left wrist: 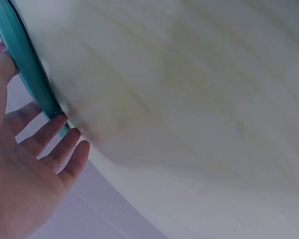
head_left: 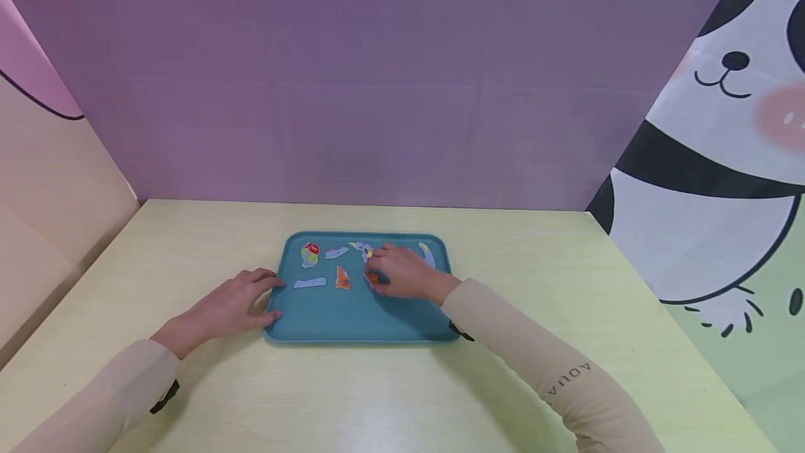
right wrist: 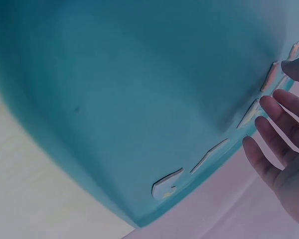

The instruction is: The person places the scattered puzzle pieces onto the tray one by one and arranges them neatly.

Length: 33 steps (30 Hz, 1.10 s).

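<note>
A blue-green tray (head_left: 333, 320) lies on the table with several thin, irregular printed pieces in its far half. My left hand (head_left: 242, 303) is at the tray's left rim, fingers and thumb spread along it; in the left wrist view its fingertips touch the edge. Over the tray, my right hand (head_left: 402, 271) reaches in among the pieces, beside an orange piece (head_left: 371, 279) that it partly covers. In the right wrist view the right hand (right wrist: 289, 129) has extended fingers, thumb apart, and no piece shows between them. Left of it lies another orange piece (head_left: 342, 278).
A red-and-yellow piece (head_left: 310, 254), a pale strip (head_left: 310, 283) and a small bluish piece (head_left: 336, 253) lie at the tray's left. A curved piece (head_left: 427, 254) lies near its right rim. Behind the pale wooden table (head_left: 352, 397) stands a purple panel (head_left: 352, 89).
</note>
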Tool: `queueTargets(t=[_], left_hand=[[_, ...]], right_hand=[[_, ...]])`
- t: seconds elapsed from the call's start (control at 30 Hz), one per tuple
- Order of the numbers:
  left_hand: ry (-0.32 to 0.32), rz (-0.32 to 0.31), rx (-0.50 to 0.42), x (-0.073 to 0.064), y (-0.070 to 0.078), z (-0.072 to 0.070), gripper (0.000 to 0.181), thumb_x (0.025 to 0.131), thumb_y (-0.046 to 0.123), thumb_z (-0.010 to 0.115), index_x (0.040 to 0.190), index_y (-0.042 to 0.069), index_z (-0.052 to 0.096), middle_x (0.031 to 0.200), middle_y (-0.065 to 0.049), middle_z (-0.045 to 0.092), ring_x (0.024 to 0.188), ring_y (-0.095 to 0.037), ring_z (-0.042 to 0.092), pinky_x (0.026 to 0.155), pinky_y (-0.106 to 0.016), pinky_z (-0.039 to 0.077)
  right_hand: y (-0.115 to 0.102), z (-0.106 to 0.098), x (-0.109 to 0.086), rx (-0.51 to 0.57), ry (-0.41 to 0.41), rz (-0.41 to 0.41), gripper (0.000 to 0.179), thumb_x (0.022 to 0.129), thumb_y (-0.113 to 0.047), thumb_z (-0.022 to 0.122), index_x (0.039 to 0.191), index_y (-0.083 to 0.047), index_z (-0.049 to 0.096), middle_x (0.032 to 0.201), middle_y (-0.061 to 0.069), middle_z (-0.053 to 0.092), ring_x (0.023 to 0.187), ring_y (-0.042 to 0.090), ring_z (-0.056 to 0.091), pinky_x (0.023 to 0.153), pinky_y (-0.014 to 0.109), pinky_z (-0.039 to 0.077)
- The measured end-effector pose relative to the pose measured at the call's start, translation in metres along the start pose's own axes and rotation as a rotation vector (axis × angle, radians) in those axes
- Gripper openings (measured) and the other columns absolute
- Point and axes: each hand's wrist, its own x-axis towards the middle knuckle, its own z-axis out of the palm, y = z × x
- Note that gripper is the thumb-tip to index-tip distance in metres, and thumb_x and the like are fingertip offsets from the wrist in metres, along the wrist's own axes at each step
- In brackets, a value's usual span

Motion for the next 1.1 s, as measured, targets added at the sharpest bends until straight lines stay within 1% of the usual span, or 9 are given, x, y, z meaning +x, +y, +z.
queueTargets(t=[0.13, 0.33, 0.47, 0.6, 0.73, 0.9, 0.97, 1.1], left_hand=[[-0.003, 0.010, 0.004, 0.001, 0.001, -0.002, 0.049, 0.078, 0.032, 0.069, 0.117, 0.004, 0.059, 0.120, -0.015, 0.056, 0.108, -0.034, 0.053, 0.089, -0.051, 0.047], [-0.023, 0.005, 0.009, 0.001, 0.002, -0.005, 0.050, 0.078, 0.033, 0.069, 0.117, 0.003, 0.059, 0.120, -0.016, 0.056, 0.107, -0.034, 0.054, 0.089, -0.051, 0.047], [-0.038, 0.000, 0.010, 0.002, 0.001, -0.007, 0.051, 0.078, 0.035, 0.069, 0.117, 0.003, 0.058, 0.120, -0.016, 0.056, 0.107, -0.034, 0.054, 0.088, -0.050, 0.047], [-0.049, -0.005, 0.003, 0.002, -0.001, -0.008, 0.053, 0.078, 0.036, 0.069, 0.118, 0.004, 0.058, 0.121, -0.016, 0.056, 0.108, -0.034, 0.053, 0.089, -0.050, 0.047], [-0.054, -0.005, -0.003, 0.001, -0.002, -0.009, 0.054, 0.078, 0.037, 0.069, 0.119, 0.004, 0.057, 0.121, -0.016, 0.055, 0.108, -0.035, 0.053, 0.088, -0.051, 0.047], [-0.039, -0.005, 0.000, -0.001, -0.005, -0.010, 0.056, 0.077, 0.039, 0.069, 0.120, 0.006, 0.056, 0.122, -0.014, 0.055, 0.110, -0.034, 0.053, 0.089, -0.050, 0.047], [-0.023, 0.000, 0.007, -0.002, -0.006, -0.010, 0.057, 0.077, 0.040, 0.069, 0.121, 0.007, 0.056, 0.123, -0.013, 0.056, 0.110, -0.033, 0.053, 0.090, -0.050, 0.047], [0.021, 0.012, 0.009, -0.006, -0.011, -0.013, 0.059, 0.077, 0.039, 0.069, 0.123, 0.006, 0.054, 0.122, -0.012, 0.056, 0.110, -0.034, 0.054, 0.089, -0.052, 0.046]], right_hand=[[0.001, -0.003, -0.001, 0.004, 0.009, -0.002, 0.016, 0.083, -0.021, 0.064, 0.095, -0.011, 0.065, 0.094, 0.000, 0.062, 0.087, 0.017, 0.050, 0.075, 0.030, 0.046], [0.001, -0.006, -0.003, -0.008, -0.009, 0.026, 0.026, 0.083, -0.025, 0.065, 0.105, -0.012, 0.065, 0.102, 0.000, 0.063, 0.094, 0.016, 0.053, 0.080, 0.030, 0.048], [0.003, -0.008, -0.006, 0.001, -0.014, 0.042, 0.027, 0.083, -0.024, 0.065, 0.107, -0.011, 0.065, 0.104, 0.001, 0.063, 0.098, 0.017, 0.054, 0.083, 0.031, 0.049], [0.007, -0.009, -0.010, 0.005, -0.005, 0.041, 0.027, 0.084, -0.023, 0.063, 0.108, -0.010, 0.065, 0.106, 0.002, 0.063, 0.102, 0.019, 0.054, 0.086, 0.033, 0.049], [0.012, -0.011, -0.019, 0.026, 0.018, 0.040, 0.028, 0.084, -0.021, 0.064, 0.108, -0.008, 0.064, 0.105, 0.004, 0.063, 0.103, 0.022, 0.055, 0.088, 0.037, 0.047], [0.020, -0.012, -0.033, 0.065, 0.031, 0.102, 0.031, 0.083, -0.022, 0.064, 0.110, -0.006, 0.064, 0.109, 0.005, 0.063, 0.108, 0.023, 0.055, 0.094, 0.039, 0.044], [0.024, -0.013, -0.039, 0.075, 0.036, 0.130, 0.032, 0.083, -0.022, 0.064, 0.111, -0.006, 0.064, 0.110, 0.005, 0.063, 0.109, 0.023, 0.054, 0.095, 0.038, 0.045], [0.033, -0.015, -0.053, 0.072, 0.065, 0.144, 0.031, 0.083, -0.021, 0.065, 0.109, -0.005, 0.064, 0.109, 0.006, 0.063, 0.108, 0.025, 0.055, 0.094, 0.040, 0.045]])
